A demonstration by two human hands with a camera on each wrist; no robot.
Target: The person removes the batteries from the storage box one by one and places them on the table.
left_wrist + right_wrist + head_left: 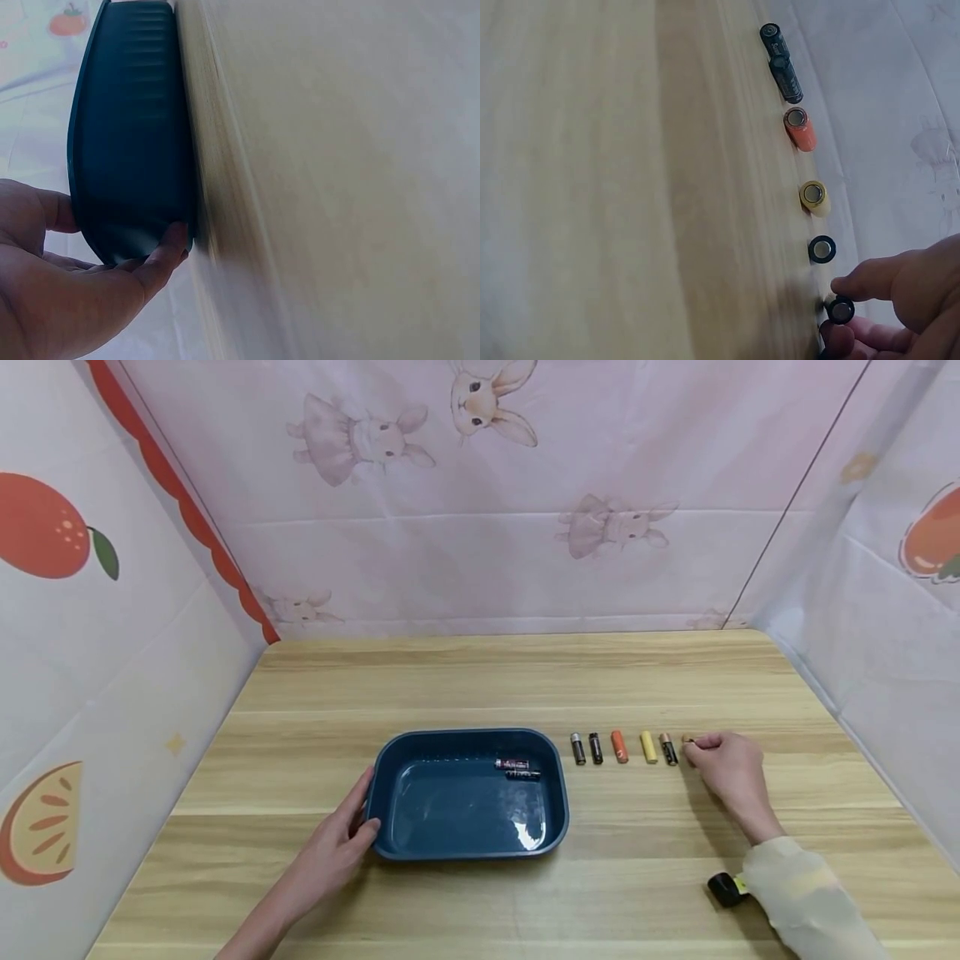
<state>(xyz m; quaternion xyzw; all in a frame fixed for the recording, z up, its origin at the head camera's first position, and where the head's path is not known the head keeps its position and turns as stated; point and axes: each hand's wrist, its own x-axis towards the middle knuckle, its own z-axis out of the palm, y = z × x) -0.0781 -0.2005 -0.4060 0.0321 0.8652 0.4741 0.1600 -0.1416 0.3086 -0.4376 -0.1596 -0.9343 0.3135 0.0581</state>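
Note:
A dark blue rectangular tray (pixel 465 853) stands on the wooden table, with two dark batteries (pixel 517 769) lying inside near its right wall. My left hand (pixel 335 843) holds the tray's left end, thumb at the near corner and fingers along the outer side. Right of the tray, my right hand (pixel 731 770) pinches a black battery (pixel 841 310) between thumb and fingers at the right end of a row. In the head view the hand mostly hides that battery. Beside it lie a black-and-copper battery (pixel 669 749), a yellow battery (pixel 648 747) and an orange battery (pixel 619 747).
Two more dark batteries, a silver-topped battery (pixel 577 749) and a black battery (pixel 596 748), lie nearest the tray. A small black object (pixel 726 890) shows by the right sleeve (pixel 810 897). Printed cloth walls (pixel 480 577) border the table (pixel 480 677) at the back and sides.

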